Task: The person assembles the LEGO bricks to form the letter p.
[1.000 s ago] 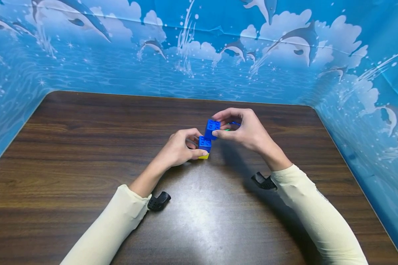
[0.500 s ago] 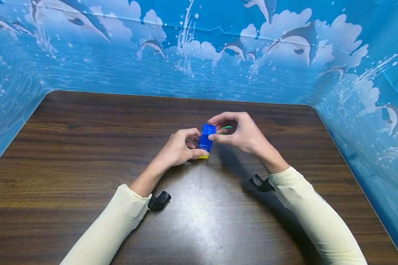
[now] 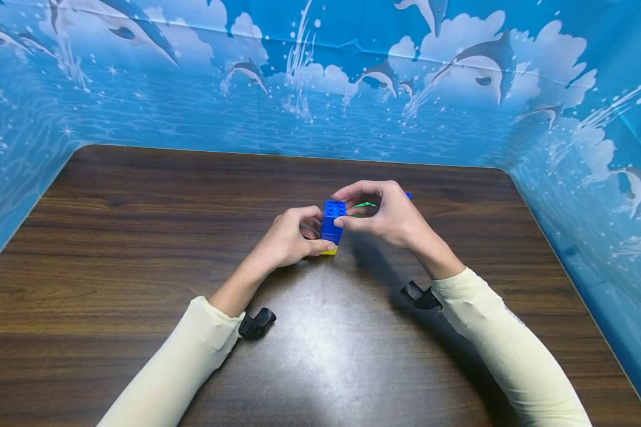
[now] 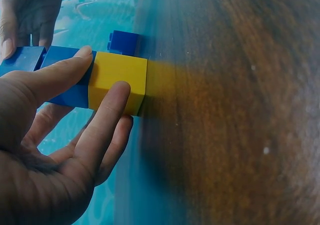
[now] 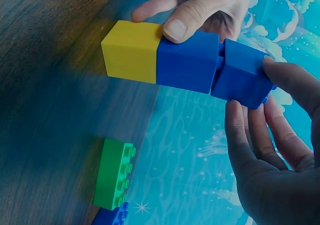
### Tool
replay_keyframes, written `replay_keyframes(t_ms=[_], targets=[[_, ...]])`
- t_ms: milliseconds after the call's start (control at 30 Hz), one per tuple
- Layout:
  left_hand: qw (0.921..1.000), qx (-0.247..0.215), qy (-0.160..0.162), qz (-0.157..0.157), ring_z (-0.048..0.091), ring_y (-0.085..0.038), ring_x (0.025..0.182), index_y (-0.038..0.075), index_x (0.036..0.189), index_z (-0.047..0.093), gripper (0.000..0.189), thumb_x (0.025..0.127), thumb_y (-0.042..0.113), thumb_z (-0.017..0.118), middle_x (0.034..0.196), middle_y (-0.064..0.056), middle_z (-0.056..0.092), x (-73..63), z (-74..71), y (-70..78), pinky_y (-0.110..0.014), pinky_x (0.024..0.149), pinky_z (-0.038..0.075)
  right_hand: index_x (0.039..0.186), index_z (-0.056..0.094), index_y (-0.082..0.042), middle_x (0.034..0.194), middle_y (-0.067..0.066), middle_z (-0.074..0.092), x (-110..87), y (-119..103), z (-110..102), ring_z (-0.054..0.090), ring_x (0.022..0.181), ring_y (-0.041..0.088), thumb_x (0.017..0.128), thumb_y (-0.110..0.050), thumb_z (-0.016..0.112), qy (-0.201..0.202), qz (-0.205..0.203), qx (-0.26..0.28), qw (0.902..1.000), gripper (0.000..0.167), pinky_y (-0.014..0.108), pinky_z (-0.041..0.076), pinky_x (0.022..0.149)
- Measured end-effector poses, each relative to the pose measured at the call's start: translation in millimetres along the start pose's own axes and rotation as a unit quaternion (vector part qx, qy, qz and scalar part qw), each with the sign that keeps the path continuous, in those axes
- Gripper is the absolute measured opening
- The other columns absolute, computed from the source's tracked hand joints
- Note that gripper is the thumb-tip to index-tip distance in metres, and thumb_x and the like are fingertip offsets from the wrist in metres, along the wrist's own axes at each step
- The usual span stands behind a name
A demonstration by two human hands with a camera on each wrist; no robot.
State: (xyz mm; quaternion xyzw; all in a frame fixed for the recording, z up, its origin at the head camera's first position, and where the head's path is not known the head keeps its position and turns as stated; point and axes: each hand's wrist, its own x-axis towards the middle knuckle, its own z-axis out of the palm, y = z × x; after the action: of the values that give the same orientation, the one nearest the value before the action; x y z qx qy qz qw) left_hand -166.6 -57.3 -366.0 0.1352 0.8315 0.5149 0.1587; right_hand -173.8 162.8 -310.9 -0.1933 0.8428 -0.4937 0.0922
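A stack of toy building bricks stands at the table's middle: a yellow brick [image 5: 131,52] at the bottom and a lower blue brick [image 5: 185,62] on it. My left hand [image 3: 291,237] holds this stack; in the left wrist view its thumb lies on the lower blue brick and a finger on the yellow brick [image 4: 119,72]. My right hand [image 3: 395,216] pinches an upper blue brick [image 5: 242,72] between thumb and fingers at the stack's top. In the right wrist view the upper brick sits slightly tilted, a narrow gap showing above the lower one.
Behind my right hand stand a green brick [image 5: 112,175] and another blue brick [image 5: 111,216], mostly hidden in the head view. The dark wooden table [image 3: 139,249] ends at a blue dolphin-printed sheet [image 3: 320,136]. Black wrist cameras [image 3: 257,324] hang below both cuffs.
My right hand has brought the upper blue brick down and left, from beside the stack's top onto it. Over the last half second it shifts only slightly. The left hand keeps its hold.
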Motion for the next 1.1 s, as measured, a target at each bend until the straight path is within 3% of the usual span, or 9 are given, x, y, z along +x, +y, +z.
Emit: replay_keyframes(t_ms=[900,1100], targets=[[0.9998,0.017,-0.002,-0.008,0.078,-0.031,0.100,0.008,0.120,0.070,0.038,0.089,0.013,0.090,0.120,-0.018,0.074,-0.5,0.6,-0.3,-0.035,0.077,0.066,0.125,0.076,-0.004,0.122,0.012,0.077,-1.6,-4.8,-0.6,0.071,0.105,0.025,0.091,-0.006,0.086,0.006,0.003,-0.002,1.0000,0.035,0.034,0.064,0.094],[0.9998,0.019,0.000,-0.009,0.079,-0.028,0.097,0.009,0.117,0.068,0.034,0.090,0.015,0.089,0.118,-0.016,0.075,-0.9,1.4,0.0,-0.035,0.077,0.065,0.125,0.075,-0.004,0.124,0.012,0.076,-0.8,-6.1,-4.8,0.073,0.104,0.027,0.090,-0.006,0.087,0.026,0.000,-0.010,0.9996,0.037,0.032,0.064,0.093]])
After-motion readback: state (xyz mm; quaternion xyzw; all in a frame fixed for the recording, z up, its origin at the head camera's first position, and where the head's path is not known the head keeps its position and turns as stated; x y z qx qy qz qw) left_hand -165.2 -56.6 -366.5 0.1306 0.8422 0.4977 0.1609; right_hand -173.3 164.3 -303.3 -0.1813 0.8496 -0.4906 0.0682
